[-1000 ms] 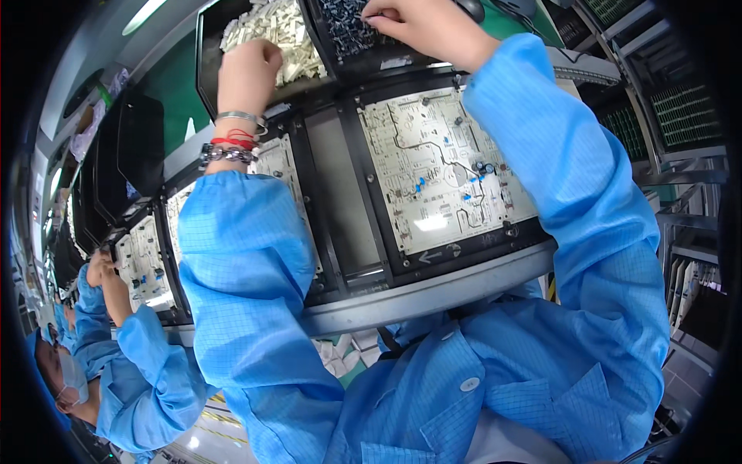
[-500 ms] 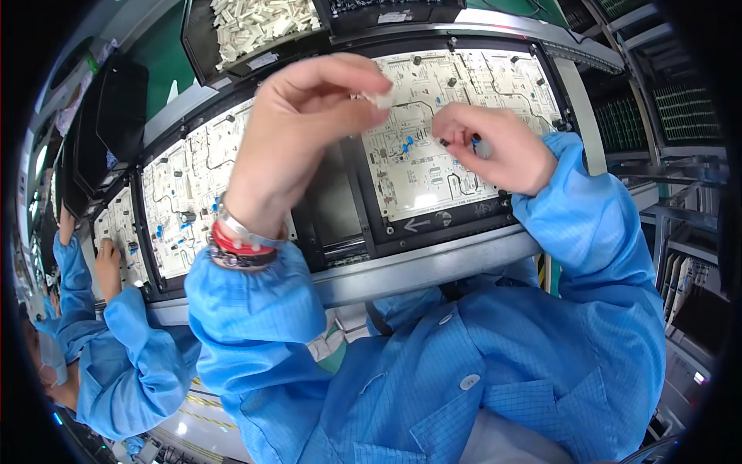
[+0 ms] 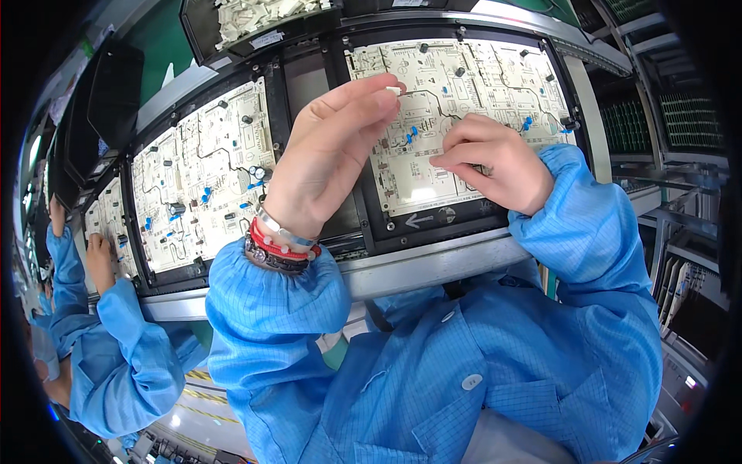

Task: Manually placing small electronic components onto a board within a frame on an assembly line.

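My left hand (image 3: 340, 143) is raised over the left edge of a white circuit board (image 3: 417, 189), pinching a small white plastic connector (image 3: 393, 90) between thumb and fingertips. My right hand (image 3: 495, 158) is closed above the middle of the same board, thumb and forefinger together. What it holds, if anything, is hidden by the fingers. Blue disc-shaped components (image 3: 411, 134) stand on the board between the two hands. The board sits in a black frame (image 3: 464, 216).
Another framed board (image 3: 185, 178) lies to the left, dotted with blue and black components. A black bin of white connectors (image 3: 270, 14) stands at the back. At far left a co-worker's hand (image 3: 100, 263) touches another board. A metal rail (image 3: 433, 263) runs along the front.
My left hand has moved right and slightly down with the white connector. My right hand's fingers have come together lower over the board. The boards and frames have shifted slightly left in view.
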The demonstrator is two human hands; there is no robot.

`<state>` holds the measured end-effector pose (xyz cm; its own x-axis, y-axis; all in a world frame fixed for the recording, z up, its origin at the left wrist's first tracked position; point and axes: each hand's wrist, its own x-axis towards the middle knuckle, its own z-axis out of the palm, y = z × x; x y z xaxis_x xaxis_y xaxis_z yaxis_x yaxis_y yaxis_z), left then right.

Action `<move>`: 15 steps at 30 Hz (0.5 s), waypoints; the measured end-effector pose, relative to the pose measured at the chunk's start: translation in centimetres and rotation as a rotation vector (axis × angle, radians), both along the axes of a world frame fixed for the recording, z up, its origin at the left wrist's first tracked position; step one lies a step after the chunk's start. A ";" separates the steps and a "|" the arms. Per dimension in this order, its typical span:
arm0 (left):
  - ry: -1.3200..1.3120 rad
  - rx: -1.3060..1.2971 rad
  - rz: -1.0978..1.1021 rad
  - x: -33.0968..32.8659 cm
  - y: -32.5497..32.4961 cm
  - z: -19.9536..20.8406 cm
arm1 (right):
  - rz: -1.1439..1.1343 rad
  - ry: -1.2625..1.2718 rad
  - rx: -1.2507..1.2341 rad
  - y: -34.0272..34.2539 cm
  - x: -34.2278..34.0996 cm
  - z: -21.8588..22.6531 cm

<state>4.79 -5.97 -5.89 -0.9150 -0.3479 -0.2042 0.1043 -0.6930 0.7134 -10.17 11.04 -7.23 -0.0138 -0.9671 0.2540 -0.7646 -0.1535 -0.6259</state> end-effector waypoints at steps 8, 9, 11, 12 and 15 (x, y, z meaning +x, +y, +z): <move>-0.035 -0.047 0.069 -0.2 0.1 0.0 | -0.010 -0.064 -0.008 -0.1 -0.2 0.2; -0.015 -0.096 0.051 -0.2 0.0 0.0 | -0.007 -0.053 -0.016 -0.2 -0.1 0.1; 0.002 -0.147 0.029 -0.3 0.1 0.2 | -0.003 -0.046 -0.025 -0.2 -0.2 0.0; 0.008 -0.161 0.034 -0.5 0.2 0.3 | -0.002 -0.035 -0.032 -0.1 -0.3 -0.1; 0.031 -0.178 0.062 -0.8 0.8 0.9 | 0.011 0.053 -0.078 0.1 -0.3 -0.7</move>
